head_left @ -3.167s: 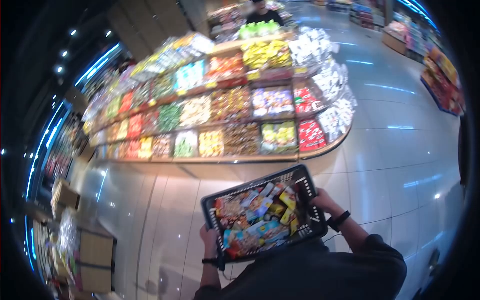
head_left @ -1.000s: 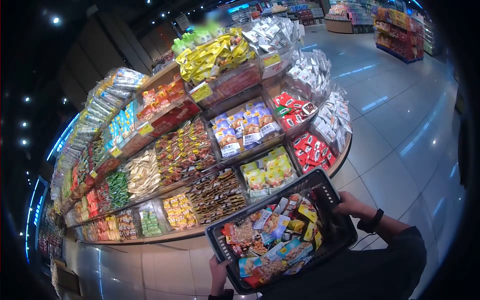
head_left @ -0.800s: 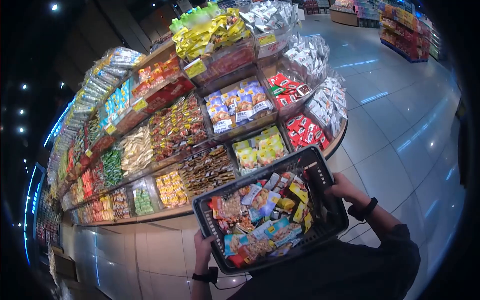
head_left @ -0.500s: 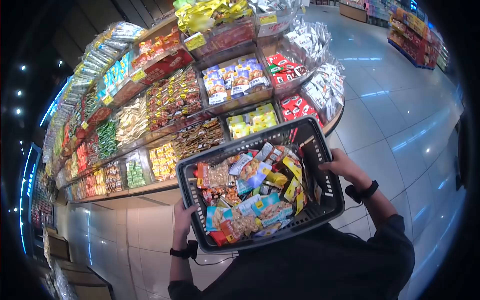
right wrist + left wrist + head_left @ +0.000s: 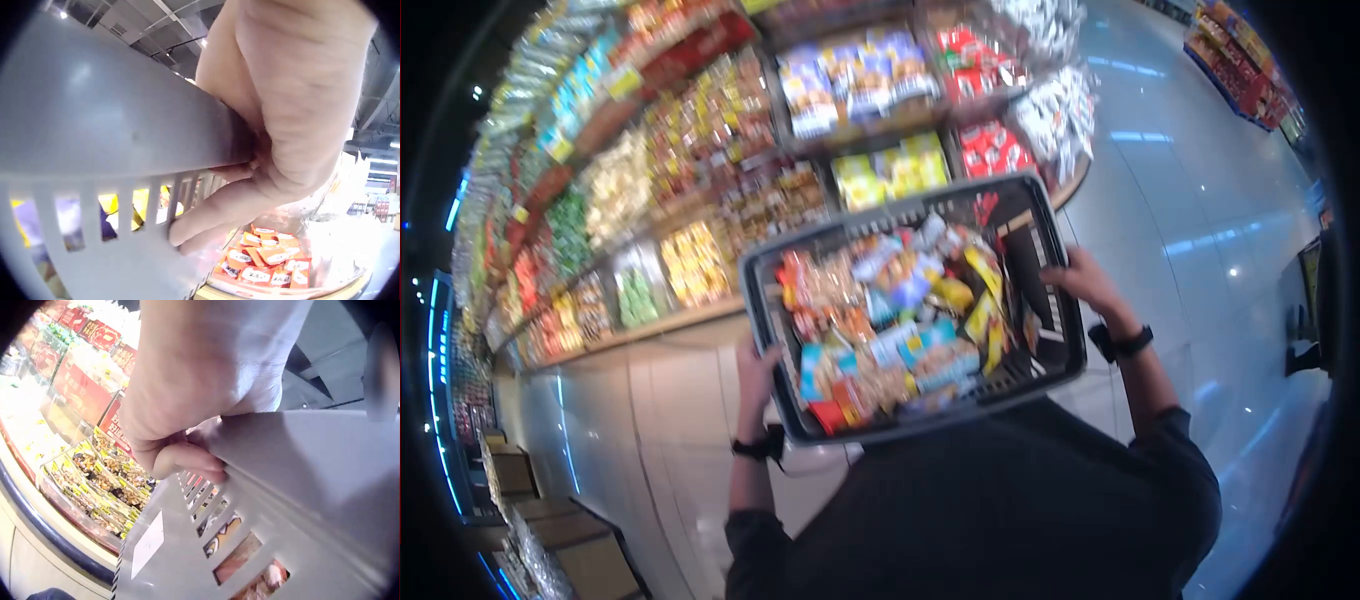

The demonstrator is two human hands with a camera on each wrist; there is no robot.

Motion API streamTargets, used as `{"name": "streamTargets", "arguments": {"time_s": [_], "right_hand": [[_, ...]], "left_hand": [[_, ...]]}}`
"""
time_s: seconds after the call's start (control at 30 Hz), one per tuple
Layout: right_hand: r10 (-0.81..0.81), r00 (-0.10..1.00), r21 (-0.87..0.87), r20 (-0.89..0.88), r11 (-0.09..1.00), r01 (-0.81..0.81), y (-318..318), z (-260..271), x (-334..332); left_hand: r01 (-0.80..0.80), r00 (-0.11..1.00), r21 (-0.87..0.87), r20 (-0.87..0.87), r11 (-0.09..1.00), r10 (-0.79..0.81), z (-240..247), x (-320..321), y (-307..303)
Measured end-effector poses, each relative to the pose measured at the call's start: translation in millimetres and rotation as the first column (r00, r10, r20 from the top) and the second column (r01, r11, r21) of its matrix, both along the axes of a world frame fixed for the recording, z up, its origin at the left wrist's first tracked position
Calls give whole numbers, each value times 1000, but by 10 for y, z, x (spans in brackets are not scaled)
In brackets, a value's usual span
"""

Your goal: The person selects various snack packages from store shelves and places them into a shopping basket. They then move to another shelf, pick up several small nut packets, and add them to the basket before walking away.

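Note:
Both hands carry a dark plastic shopping basket (image 5: 920,425) in front of the body. My left hand (image 5: 757,378) grips its left rim; in the left wrist view its fingers curl under the lip beside the slots. On the right rim, my right hand (image 5: 1090,285) holds with the thumb over the top, and the right wrist view has its fingers (image 5: 215,212) bent beneath the lip against the slotted wall. Inside the basket lie many snack packets (image 5: 900,275), blue, red, yellow and purple, heaped toward the left and middle.
A curved snack display (image 5: 660,325) stands just ahead, its bins full of packets, including red packets (image 5: 995,150) and purple packets (image 5: 855,75). Tiled floor (image 5: 1190,300) runs along the right, with a shelf unit (image 5: 1240,60) farther off. Boxes (image 5: 570,545) stand at the lower left.
The display came nearer, and lately the view tilted down so its bins sit higher in frame. The basket shifted up and left in view. Both hands kept their hold.

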State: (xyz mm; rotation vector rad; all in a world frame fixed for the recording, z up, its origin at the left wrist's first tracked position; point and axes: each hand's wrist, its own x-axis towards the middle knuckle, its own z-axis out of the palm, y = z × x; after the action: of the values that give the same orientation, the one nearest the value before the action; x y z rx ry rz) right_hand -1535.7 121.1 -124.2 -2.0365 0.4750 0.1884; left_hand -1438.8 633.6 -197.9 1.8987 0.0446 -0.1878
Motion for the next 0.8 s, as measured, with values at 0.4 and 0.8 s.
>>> {"name": "streamTargets", "arguments": {"time_s": [0.4, 0.8], "right_hand": [[274, 865, -635, 421, 770, 65, -21, -80, 116], [935, 342, -806, 91, 270, -527, 1250, -37, 1083]], "left_hand": [[185, 981, -124, -33, 975, -190, 181, 103, -22], [-10, 927, 133, 373, 991, -41, 829, -92, -118]]}}
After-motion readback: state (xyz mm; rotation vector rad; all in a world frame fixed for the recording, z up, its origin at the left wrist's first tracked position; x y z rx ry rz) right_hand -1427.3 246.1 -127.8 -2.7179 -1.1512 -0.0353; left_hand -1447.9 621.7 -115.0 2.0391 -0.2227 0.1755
